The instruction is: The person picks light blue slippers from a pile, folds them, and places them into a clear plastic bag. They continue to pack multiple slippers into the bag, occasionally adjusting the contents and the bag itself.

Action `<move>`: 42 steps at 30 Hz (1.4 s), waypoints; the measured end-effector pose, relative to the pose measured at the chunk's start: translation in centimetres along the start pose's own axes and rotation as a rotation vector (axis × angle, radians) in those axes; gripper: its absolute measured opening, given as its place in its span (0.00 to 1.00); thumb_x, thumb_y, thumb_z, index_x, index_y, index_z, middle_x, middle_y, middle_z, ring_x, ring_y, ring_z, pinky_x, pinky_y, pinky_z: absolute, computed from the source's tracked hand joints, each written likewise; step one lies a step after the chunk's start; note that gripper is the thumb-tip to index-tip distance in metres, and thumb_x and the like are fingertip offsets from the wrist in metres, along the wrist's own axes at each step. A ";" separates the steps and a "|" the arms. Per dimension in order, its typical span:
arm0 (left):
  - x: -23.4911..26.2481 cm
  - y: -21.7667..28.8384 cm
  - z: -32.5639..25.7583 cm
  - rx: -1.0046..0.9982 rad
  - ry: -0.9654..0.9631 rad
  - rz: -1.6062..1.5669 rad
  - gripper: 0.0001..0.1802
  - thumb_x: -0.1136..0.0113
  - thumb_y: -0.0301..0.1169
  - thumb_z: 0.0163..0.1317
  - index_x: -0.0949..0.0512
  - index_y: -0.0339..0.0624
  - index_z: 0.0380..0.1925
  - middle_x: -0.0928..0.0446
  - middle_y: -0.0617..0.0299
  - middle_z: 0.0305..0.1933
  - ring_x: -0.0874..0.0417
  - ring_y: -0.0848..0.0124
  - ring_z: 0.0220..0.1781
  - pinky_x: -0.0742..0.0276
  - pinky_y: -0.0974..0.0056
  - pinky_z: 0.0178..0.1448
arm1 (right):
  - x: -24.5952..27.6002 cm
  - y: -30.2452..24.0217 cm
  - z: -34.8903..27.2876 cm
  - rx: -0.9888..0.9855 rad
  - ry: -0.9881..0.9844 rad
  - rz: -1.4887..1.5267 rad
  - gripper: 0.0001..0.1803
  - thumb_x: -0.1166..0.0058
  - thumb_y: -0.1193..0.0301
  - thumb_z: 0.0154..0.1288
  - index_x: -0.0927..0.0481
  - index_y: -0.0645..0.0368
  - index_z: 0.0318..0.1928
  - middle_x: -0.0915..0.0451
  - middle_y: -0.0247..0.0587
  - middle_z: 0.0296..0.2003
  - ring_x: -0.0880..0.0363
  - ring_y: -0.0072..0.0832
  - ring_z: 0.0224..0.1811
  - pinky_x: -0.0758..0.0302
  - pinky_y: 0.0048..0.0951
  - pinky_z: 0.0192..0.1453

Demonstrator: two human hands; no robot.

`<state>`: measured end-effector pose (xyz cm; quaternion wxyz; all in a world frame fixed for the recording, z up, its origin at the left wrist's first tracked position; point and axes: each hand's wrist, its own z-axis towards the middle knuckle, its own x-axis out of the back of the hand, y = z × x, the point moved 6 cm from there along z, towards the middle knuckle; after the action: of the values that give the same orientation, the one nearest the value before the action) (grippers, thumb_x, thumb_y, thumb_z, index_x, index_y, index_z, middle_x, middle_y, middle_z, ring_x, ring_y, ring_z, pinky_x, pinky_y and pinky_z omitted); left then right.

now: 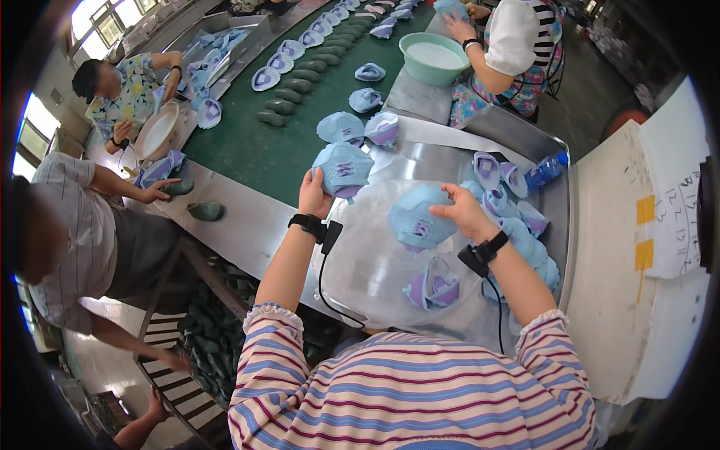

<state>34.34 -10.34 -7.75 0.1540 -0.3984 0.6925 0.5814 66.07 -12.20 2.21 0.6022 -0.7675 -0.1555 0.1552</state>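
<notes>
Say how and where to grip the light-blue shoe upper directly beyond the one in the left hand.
Probably pinch its rounded left edge, from the left: that end of the light-blue upper looks free, while another upper crowds its right and the held upper its near side.

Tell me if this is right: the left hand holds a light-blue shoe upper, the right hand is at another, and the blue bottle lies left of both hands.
Not quite. The left hand does hold a light-blue shoe upper and the right hand is at another upper, but the blue bottle lies right of both hands, not left, as the head view shows.
</notes>
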 end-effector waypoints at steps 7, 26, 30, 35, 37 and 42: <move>2.7 1.6 1.8 -0.238 0.381 0.716 0.28 0.42 0.38 0.61 0.39 0.40 0.58 0.39 0.48 0.62 0.36 0.52 0.62 0.34 0.52 0.62 | -2.5 -0.4 6.3 -0.040 -0.048 0.050 0.24 0.36 0.72 0.57 0.27 0.68 0.52 0.23 0.39 0.44 0.24 0.25 0.43 0.26 0.27 0.47; -8.1 -18.0 -23.2 -0.017 -0.977 1.613 0.35 0.31 0.36 0.45 0.33 0.45 0.55 0.41 0.38 0.62 0.36 0.40 0.61 0.31 0.50 0.60 | -5.2 5.4 -2.3 -0.227 -0.661 -0.618 0.09 0.48 0.67 0.62 0.21 0.61 0.35 0.21 0.35 0.24 0.22 0.20 0.25 0.26 0.23 0.28; -5.6 -22.7 -20.9 -0.288 -1.056 1.633 0.36 0.26 0.42 0.43 0.30 0.45 0.52 0.36 0.39 0.55 0.34 0.41 0.58 0.28 0.53 0.57 | 3.1 13.6 -8.5 -0.202 -0.570 -1.282 0.19 0.45 0.61 0.58 0.22 0.59 0.45 0.19 0.49 0.40 0.21 0.45 0.46 0.26 0.40 0.49; -1.3 -18.3 -15.6 0.268 -0.798 1.238 0.39 0.26 0.42 0.45 0.32 0.38 0.55 0.27 0.47 0.50 0.24 0.54 0.48 0.25 0.63 0.50 | 9.6 18.0 -13.8 -0.311 -0.512 -1.331 0.24 0.45 0.62 0.56 0.26 0.60 0.52 0.22 0.50 0.49 0.25 0.46 0.52 0.28 0.42 0.56; -1.1 -15.2 -16.8 0.588 -0.533 0.677 0.44 0.37 0.55 0.53 0.38 0.36 0.61 0.27 0.49 0.54 0.22 0.58 0.49 0.23 0.63 0.43 | 9.1 17.7 -15.4 -0.345 -0.571 -1.403 0.26 0.43 0.61 0.54 0.25 0.60 0.53 0.22 0.50 0.50 0.25 0.45 0.53 0.29 0.42 0.57; -3.3 -10.8 -19.4 0.721 -0.501 -0.177 0.46 0.53 0.64 0.57 0.43 0.41 0.66 0.34 0.47 0.63 0.27 0.56 0.60 0.21 0.62 0.39 | 4.2 11.7 -12.0 -0.169 -0.312 -0.842 0.29 0.42 0.63 0.59 0.30 0.60 0.60 0.24 0.49 0.54 0.24 0.38 0.54 0.26 0.36 0.54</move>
<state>49.14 -27.16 -7.52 0.4955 -0.2238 0.7553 0.3659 75.58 -23.53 -6.70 0.5175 -0.6513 -0.5549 -0.0027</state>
